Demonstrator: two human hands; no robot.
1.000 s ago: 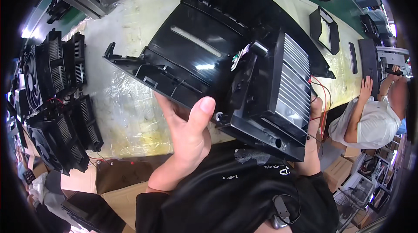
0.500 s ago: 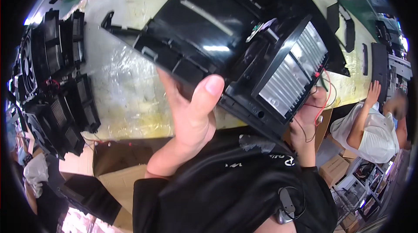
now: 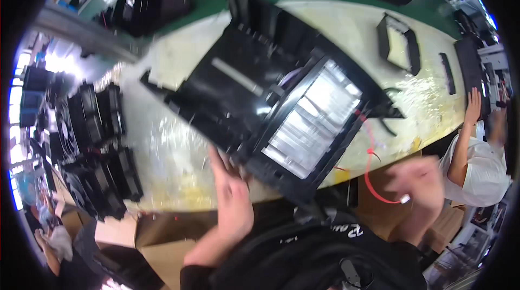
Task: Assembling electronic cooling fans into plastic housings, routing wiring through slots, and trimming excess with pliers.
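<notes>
A large black plastic housing (image 3: 216,105) is tilted over the table in front of me. A ribbed silver metal panel (image 3: 314,119) sits in its near right part. My left hand (image 3: 234,200) grips the housing's near left edge, with some fingers hidden beneath it. From the housing's right side hangs a red cable (image 3: 367,173) ending in a small white connector (image 3: 405,199). My right hand (image 3: 420,184) is off the housing, just right of that cable; motion blur hides how its fingers are set.
Stacked black fan units (image 3: 89,122) stand at the table's left. A black frame (image 3: 398,46) and a narrow black strip (image 3: 447,73) lie at the right. A cardboard box (image 3: 165,255) is below the near edge. Another person (image 3: 470,168) works at the far right.
My right hand has let go of the housing and moved right. The housing has shifted lower in view. The red cable now dangles free. My left hand remains at the near edge.
</notes>
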